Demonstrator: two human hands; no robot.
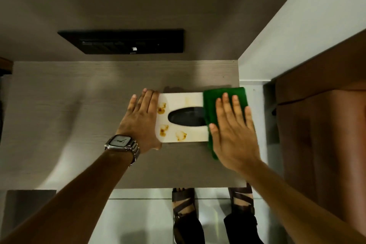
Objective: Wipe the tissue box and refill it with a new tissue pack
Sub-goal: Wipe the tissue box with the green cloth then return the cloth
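Note:
A white tissue box [184,101] lies flat on the grey wooden desk [79,115], its dark oval slot facing up. Several yellow-brown stains mark its top, mostly toward the left end. My left hand [141,121] presses flat against the box's left end and holds it still. My right hand [232,130] lies flat with fingers spread on a folded green cloth [210,105], which covers the box's right end and hangs over its front edge. No tissue pack is in view.
A black panel [126,42] is set in the wall behind the desk. A white wall [297,35] and a brown wooden cabinet [320,134] close off the right side. My sandalled feet [184,202] stand on the pale floor below the desk's front edge.

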